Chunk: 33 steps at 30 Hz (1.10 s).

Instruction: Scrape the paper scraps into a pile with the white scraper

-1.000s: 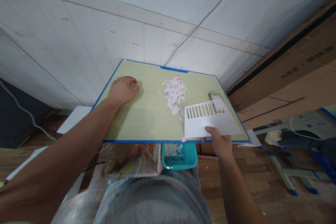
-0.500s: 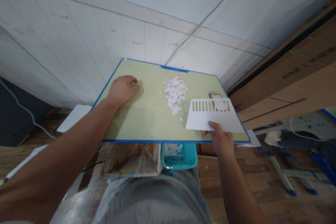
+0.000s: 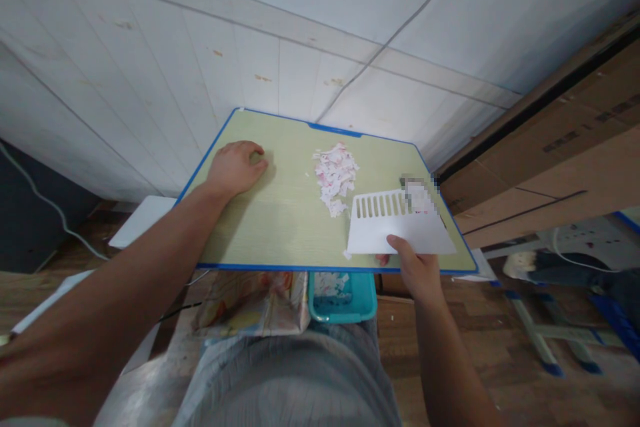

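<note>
My right hand grips the near edge of a white slotted board, thumb on top and fingers underneath. The board is flat, with a row of long slots along its far side. Just left of its far corner lies a heap of torn paper scraps, white with pink marks. One loose paper scrap is by the board's near left corner. On the left part of the table, my left hand rests with curled fingers, thumb and forefinger apart and nothing between them.
Below the table's near edge is a turquoise bin with paper scraps inside. Beside it hangs a patterned bag. A pixelated object lies at the table's right. Cardboard boxes stand to the right, and a white wall rises behind.
My right hand has shifted the slotted board slightly left and towards me. A loose scrap near its left corner has moved closer to the table's near edge. My left hand stays put.
</note>
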Tool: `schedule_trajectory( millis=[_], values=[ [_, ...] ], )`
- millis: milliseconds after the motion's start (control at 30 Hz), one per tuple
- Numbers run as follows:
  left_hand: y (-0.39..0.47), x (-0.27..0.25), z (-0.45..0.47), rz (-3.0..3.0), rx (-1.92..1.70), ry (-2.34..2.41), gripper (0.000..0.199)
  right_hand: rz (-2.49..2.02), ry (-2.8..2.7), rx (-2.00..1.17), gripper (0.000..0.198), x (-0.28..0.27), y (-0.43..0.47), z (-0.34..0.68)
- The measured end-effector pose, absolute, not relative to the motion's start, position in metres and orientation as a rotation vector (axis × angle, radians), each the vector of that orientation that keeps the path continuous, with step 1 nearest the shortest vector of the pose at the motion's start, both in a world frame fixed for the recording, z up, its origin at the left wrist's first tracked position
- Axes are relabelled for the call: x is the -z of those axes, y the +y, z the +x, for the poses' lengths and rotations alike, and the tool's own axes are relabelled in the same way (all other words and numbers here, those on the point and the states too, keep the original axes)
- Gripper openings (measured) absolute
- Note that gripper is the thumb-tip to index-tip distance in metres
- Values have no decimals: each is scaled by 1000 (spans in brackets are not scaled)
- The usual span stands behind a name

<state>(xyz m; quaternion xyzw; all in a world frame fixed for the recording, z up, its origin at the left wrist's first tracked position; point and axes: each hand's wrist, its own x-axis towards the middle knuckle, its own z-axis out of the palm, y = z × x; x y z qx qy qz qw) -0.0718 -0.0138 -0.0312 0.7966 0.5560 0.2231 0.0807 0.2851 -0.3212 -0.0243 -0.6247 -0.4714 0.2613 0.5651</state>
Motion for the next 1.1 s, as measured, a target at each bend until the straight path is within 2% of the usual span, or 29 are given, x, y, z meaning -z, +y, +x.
schedule_trajectory(
  millis=[133,267,367,500,600,733,933,1100],
  values=[
    [-16,29,-72,2382,-666,1650,50,-1428,-1076,-731,28,26,-326,289],
    [-16,29,-72,2383,-656,1654,52,-1440,-1050,-778,22,28,-327,292],
    [-16,30,-71,2379,-657,1657,54,-1454,-1034,-774,25,28,-326,294],
    [-14,33,-69,2360,-675,1673,51,-1427,-877,-578,29,27,-308,287],
    [-15,34,-69,2351,-700,1690,48,-1448,-838,-478,40,24,-284,275],
    [-16,34,-69,2359,-721,1665,46,-1484,-868,-523,48,23,-266,261],
    [-17,33,-67,2328,-729,1680,46,-1503,-991,-584,37,19,-273,257],
    [-20,31,-66,2336,-720,1684,46,-1445,-980,-509,31,20,-285,261]
  ],
)
